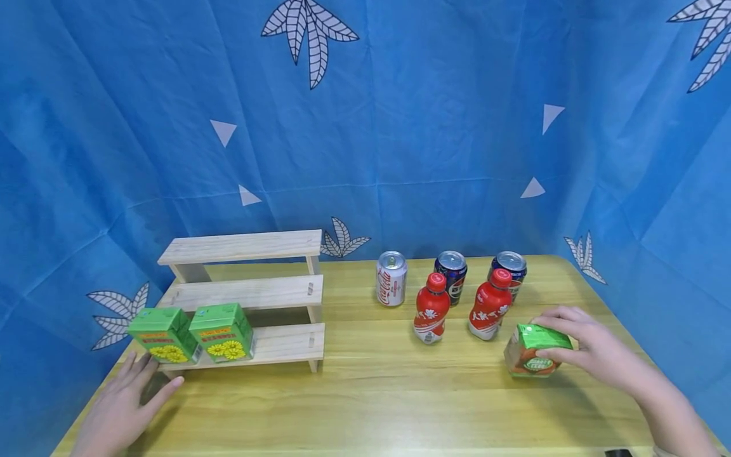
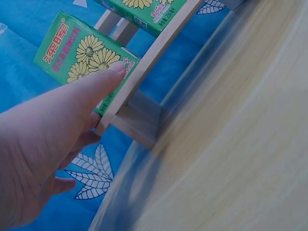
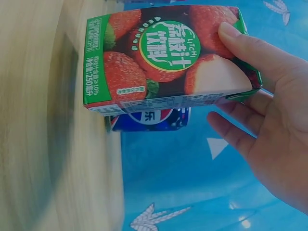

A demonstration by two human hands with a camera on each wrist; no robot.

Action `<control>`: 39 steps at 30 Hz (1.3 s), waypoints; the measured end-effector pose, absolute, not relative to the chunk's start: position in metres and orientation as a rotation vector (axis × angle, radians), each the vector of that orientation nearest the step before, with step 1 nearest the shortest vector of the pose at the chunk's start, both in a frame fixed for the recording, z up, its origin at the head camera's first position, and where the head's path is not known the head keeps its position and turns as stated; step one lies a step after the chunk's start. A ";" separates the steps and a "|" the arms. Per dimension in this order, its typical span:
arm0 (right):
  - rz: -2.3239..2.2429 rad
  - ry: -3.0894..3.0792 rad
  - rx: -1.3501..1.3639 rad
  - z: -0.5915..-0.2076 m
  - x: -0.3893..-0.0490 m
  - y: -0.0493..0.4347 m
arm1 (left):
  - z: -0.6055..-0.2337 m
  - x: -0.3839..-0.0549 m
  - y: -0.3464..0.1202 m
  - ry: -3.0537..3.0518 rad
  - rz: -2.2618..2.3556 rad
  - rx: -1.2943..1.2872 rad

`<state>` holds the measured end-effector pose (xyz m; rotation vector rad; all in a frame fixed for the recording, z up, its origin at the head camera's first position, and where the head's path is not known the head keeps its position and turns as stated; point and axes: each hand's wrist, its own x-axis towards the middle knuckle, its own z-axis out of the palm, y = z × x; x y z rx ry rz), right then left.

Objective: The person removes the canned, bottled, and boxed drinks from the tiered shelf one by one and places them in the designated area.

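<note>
My right hand (image 1: 588, 346) grips the upper end of a litchi juice carton (image 1: 533, 352), thumb on its printed front in the right wrist view. Whether its base touches the table is hard to tell. My left hand (image 1: 122, 403) is at the front left end of a wooden three-step rack (image 1: 285, 343), with its fingers loosely spread. In the left wrist view its thumb (image 2: 113, 72) overlaps the front of a green chrysanthemum drink carton (image 2: 86, 50); contact is unclear. That carton and a second green carton (image 1: 223, 333) stand side by side on the rack's lowest step.
Two red-capped bottles (image 1: 431, 311) (image 1: 490, 306) stand right of the rack. Behind them are two dark blue cola cans (image 1: 455, 279) (image 1: 516, 270) and a silver Coca-Cola can (image 1: 391, 279). A blue patterned cloth (image 1: 400, 127) hangs around the wooden table (image 1: 377, 406). A small black object (image 1: 619, 452) lies at the front edge.
</note>
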<state>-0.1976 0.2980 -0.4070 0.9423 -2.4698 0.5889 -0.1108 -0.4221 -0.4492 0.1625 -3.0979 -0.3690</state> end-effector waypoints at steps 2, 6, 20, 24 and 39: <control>0.588 -2.478 0.950 -0.409 -0.199 0.300 | -0.450 -0.111 -0.423 -3.095 -0.368 0.162; 0.582 -2.501 0.952 -0.412 -0.203 0.306 | -0.451 -0.111 -0.423 -3.087 -0.362 0.156; 0.608 -2.560 0.941 -0.415 -0.207 0.313 | -0.450 -0.109 -0.423 -3.076 -0.389 0.135; 0.613 -2.564 0.943 -0.416 -0.208 0.313 | -0.452 -0.108 -0.424 -3.064 -0.399 0.133; 0.623 -2.723 0.776 -0.408 -0.200 0.310 | -0.450 -0.109 -0.422 -3.085 -0.386 0.152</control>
